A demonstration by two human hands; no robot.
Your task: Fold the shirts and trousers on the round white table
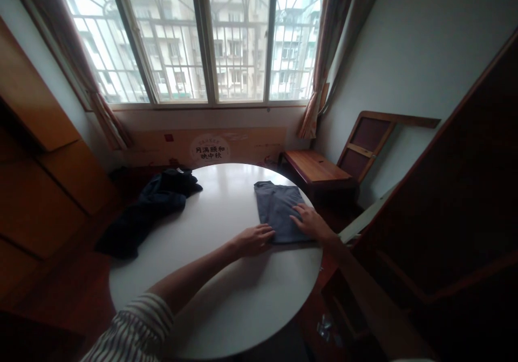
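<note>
A dark grey garment (pixel 279 203), folded into a flat near-rectangle, lies at the right side of the round white table (pixel 226 297). My left hand (pixel 254 240) rests at its near left corner, palm down with the fingers stretched onto the cloth. On the garment's right part lies my right hand (pixel 309 220), fingers spread flat against the fabric. Neither hand grips anything. What kind of garment it is cannot be made out from the fold.
Dark clothing (pixel 157 200) lies heaped over the table's left edge and hangs down. Beyond the table on the right stand a low wooden bench (pixel 315 166) and a wooden frame (pixel 366 141). Wooden cabinets (pixel 52 189) line the left, and a printed board (pixel 243 143) leans below the window.
</note>
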